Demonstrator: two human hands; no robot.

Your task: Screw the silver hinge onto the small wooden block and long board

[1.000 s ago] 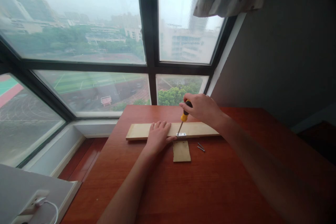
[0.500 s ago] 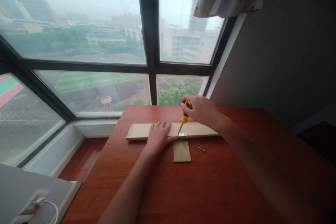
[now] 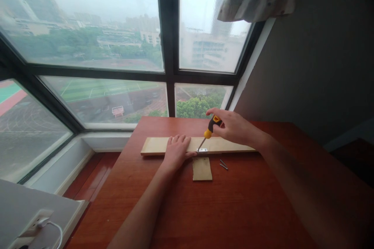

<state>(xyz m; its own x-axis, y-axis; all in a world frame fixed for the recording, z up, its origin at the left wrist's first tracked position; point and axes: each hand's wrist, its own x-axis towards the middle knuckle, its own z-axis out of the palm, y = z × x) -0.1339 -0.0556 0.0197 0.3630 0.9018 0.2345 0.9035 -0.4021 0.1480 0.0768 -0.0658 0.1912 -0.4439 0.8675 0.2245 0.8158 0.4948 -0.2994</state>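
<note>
My right hand (image 3: 233,126) has its fingers round the yellow and black handle of a screwdriver (image 3: 208,133), which leans to the right. The screwdriver's tip meets the left part of a small metal bracket (image 3: 202,150) at the front edge of a long pale wooden board (image 3: 154,145). On the board, left of the bracket, my left hand (image 3: 177,151) lies palm down with its fingers stretched out, and its thumb reaches along the front edge close to the bracket. Just in front of the bracket is a small, roughly square wooden piece (image 3: 202,169).
Two loose screws (image 3: 223,164) lie on the reddish-brown table (image 3: 233,206), right of the small wooden piece. Large dark-framed windows (image 3: 171,76) rise behind the table. A grey wall (image 3: 300,70) is on the right. At lower left a white plug (image 3: 42,223) sits in a wall socket.
My right hand has shifted right and turned on the handle, so the screwdriver leans further right. Its tip stays at the bracket. My left hand and the board hold their place.
</note>
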